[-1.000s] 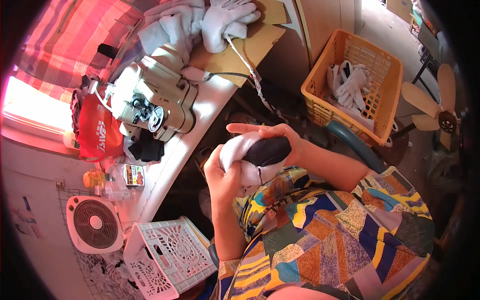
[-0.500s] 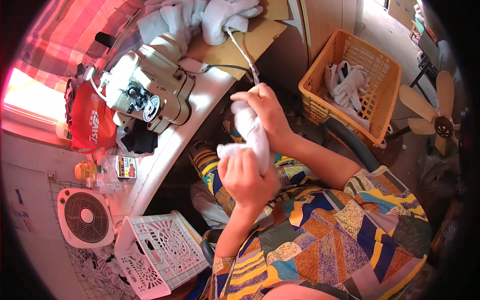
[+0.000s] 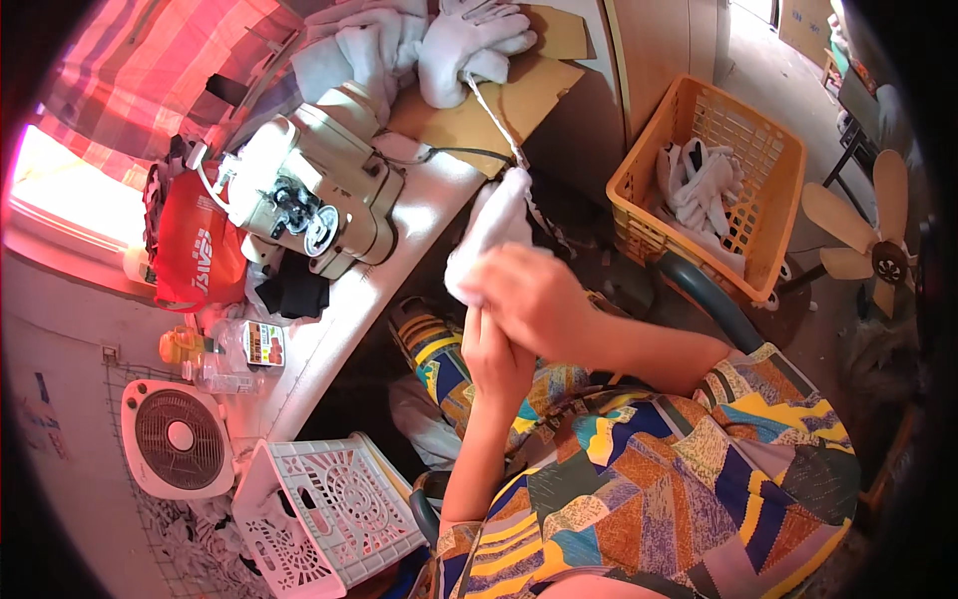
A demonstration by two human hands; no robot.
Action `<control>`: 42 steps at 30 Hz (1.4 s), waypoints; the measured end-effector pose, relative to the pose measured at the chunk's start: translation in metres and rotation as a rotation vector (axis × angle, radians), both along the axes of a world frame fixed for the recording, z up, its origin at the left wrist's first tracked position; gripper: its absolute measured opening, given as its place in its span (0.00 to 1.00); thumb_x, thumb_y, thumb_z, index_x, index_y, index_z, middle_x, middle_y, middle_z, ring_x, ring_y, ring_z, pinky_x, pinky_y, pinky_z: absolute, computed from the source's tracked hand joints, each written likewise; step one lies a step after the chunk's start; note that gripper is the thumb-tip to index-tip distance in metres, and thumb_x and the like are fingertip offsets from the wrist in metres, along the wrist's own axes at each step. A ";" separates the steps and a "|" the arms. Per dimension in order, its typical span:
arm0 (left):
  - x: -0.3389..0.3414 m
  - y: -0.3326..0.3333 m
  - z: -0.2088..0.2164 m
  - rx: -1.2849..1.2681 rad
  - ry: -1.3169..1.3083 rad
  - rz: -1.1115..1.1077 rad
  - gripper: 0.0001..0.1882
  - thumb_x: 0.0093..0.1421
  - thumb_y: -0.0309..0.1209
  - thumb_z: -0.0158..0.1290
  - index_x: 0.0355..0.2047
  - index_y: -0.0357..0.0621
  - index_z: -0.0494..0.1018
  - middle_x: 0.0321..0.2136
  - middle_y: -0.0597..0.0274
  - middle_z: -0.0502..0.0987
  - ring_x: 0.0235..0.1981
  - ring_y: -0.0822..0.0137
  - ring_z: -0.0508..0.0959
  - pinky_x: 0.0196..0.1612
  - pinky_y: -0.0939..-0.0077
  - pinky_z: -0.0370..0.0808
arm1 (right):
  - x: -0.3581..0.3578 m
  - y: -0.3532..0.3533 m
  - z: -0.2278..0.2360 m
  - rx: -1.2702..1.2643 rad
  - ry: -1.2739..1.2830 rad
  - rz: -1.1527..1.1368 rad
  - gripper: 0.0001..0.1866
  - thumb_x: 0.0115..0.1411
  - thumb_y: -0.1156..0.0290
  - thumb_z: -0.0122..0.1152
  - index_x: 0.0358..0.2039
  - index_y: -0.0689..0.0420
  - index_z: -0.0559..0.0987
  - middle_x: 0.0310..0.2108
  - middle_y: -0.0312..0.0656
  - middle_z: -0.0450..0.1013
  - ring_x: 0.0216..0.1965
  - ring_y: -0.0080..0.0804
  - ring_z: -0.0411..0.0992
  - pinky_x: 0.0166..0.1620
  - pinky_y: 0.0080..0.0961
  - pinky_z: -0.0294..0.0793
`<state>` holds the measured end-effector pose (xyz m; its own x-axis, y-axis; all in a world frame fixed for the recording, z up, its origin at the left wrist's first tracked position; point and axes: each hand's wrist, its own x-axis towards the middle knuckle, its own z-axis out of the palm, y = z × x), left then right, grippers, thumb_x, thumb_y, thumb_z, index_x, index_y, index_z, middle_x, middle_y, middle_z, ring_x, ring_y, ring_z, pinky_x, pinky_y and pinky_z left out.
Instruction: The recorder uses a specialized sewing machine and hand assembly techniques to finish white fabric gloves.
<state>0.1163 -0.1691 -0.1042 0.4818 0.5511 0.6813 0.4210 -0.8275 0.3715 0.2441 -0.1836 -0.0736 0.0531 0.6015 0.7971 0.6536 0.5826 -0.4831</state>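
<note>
A white fabric glove [image 3: 491, 225] stretches upward above my lap, between the table edge and my body. My right hand [image 3: 534, 299], slightly blurred, is closed around its lower end. Just beneath it, my left hand [image 3: 494, 357] points upward with its fingers closed at the glove's bottom end; the fingertips are partly hidden behind the right hand. The glove's upper tip meets a thin pale twisted cord [image 3: 497, 118] that runs up to the pile of white gloves [image 3: 461, 50] on the cardboard.
A sewing machine [image 3: 319, 190] stands on the white table [image 3: 334, 319], beside a red bag [image 3: 200, 240] and clear plastic bottles [image 3: 225, 374]. A yellow basket [image 3: 624, 195] holds white gloves at the right, near a fan [image 3: 886, 255]. A white crate [image 3: 354, 499] and box fan [image 3: 180, 437] sit lower left.
My right hand has come down from the glove's upper part to its lower end, beside my left hand. The glove now extends upward, straighter than before. The whole view has shifted slightly.
</note>
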 end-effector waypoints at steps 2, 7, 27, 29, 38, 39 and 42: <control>-0.008 0.005 -0.013 -0.175 0.226 0.095 0.21 0.59 0.25 0.49 0.54 0.37 0.67 0.49 0.47 0.71 0.48 0.48 0.74 0.49 0.58 0.71 | -0.011 -0.004 -0.006 0.183 -0.150 -0.049 0.13 0.46 0.73 0.60 0.36 0.58 0.78 0.37 0.43 0.73 0.39 0.41 0.73 0.42 0.36 0.75; -0.014 0.010 -0.044 -0.537 0.028 0.117 0.14 0.59 0.24 0.49 0.46 0.36 0.70 0.44 0.50 0.75 0.44 0.50 0.77 0.45 0.59 0.74 | -0.010 -0.006 -0.014 0.196 -0.199 0.052 0.14 0.44 0.73 0.62 0.35 0.59 0.79 0.39 0.43 0.73 0.41 0.41 0.74 0.44 0.35 0.75; -0.026 0.025 0.027 -0.909 -1.252 -0.279 0.15 0.54 0.29 0.52 0.43 0.38 0.72 0.42 0.54 0.76 0.44 0.52 0.76 0.45 0.57 0.73 | -0.065 -0.038 -0.036 0.167 0.092 0.538 0.10 0.50 0.75 0.61 0.35 0.57 0.76 0.35 0.41 0.69 0.37 0.38 0.72 0.38 0.29 0.75; -0.035 0.009 0.016 -0.907 -1.226 -0.211 0.16 0.54 0.29 0.52 0.43 0.38 0.72 0.43 0.55 0.75 0.44 0.52 0.76 0.45 0.56 0.73 | -0.062 -0.036 -0.035 0.226 0.102 0.532 0.12 0.49 0.74 0.62 0.37 0.56 0.76 0.36 0.41 0.68 0.37 0.37 0.71 0.38 0.29 0.74; -0.025 0.015 0.020 -0.871 -1.187 -0.194 0.18 0.51 0.32 0.53 0.43 0.40 0.72 0.43 0.56 0.75 0.46 0.52 0.75 0.47 0.55 0.71 | -0.043 -0.031 -0.036 0.256 -0.063 0.154 0.20 0.45 0.71 0.63 0.41 0.55 0.74 0.36 0.40 0.65 0.37 0.36 0.68 0.37 0.30 0.72; -0.022 0.018 0.021 -0.867 -1.184 -0.197 0.18 0.51 0.33 0.53 0.43 0.40 0.72 0.43 0.56 0.75 0.46 0.52 0.75 0.47 0.55 0.71 | -0.042 -0.030 -0.036 0.264 -0.070 0.143 0.20 0.45 0.72 0.63 0.41 0.55 0.73 0.36 0.41 0.65 0.37 0.37 0.68 0.37 0.31 0.72; -0.020 0.023 0.024 -0.856 -1.181 -0.205 0.19 0.50 0.34 0.54 0.43 0.41 0.72 0.43 0.57 0.74 0.46 0.52 0.74 0.47 0.54 0.71 | -0.042 -0.028 -0.037 0.236 -0.073 0.092 0.19 0.45 0.73 0.62 0.40 0.55 0.73 0.36 0.42 0.65 0.38 0.38 0.68 0.38 0.32 0.73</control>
